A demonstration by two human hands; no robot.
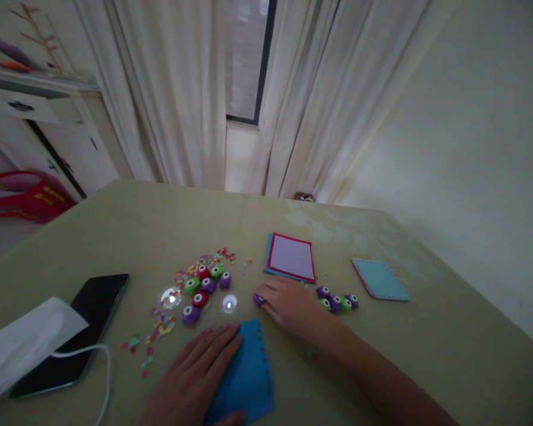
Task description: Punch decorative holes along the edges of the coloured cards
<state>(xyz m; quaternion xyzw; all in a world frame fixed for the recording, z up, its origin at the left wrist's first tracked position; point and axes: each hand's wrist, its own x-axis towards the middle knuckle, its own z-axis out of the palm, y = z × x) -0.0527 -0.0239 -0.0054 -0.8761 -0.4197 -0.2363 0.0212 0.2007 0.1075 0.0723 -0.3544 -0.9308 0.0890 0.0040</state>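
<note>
My left hand (pixel 199 367) lies flat, fingers stretched, on a blue square sheet (pixel 251 373) with a row of small marks along its right edge. My right hand (pixel 286 302) pinches a small purple block (pixel 258 300) with an eye on it, just beyond the sheet. Left of it is a cluster of red, green and purple eye blocks (pixel 199 299). A similar group of purple and green eye blocks (pixel 336 303) sits to the right of that hand. Between the cluster and my right hand rests a small clear round piece (pixel 230 304).
Colourful confetti bits (pixel 162 325) are scattered at the left around another clear round piece (pixel 170 298). Stacked coloured squares (pixel 292 257) and a light blue square (pixel 381 279) lie farther back. A black tablet-like device (pixel 95 307), a white tissue (pixel 39 337) and a white cable (pixel 108 361) are at the left.
</note>
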